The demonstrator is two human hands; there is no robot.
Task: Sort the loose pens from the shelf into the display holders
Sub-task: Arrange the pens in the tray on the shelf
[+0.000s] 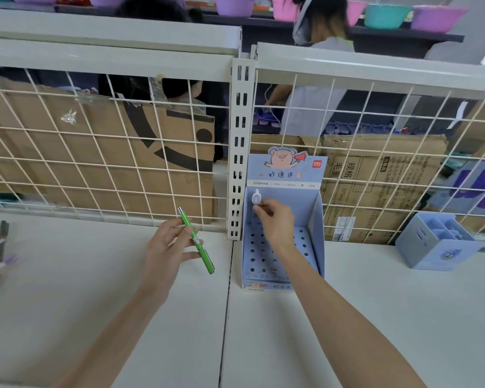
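At frame centre the right hand [275, 219] pinches a pale pen [256, 198], seemingly seating it in a back hole of the blue holder [318, 217], while the left hand [168, 247] grips the green pen [196, 240], likely next to be slotted in.

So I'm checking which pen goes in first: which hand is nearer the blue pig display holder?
Right. The right hand is inside the blue pig display holder, pinching a pale pen; the left hand holds a green pen beside it.

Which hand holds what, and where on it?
Left hand pinches the green pen mid-barrel. Right hand pinches a pale capped pen just below its cap.
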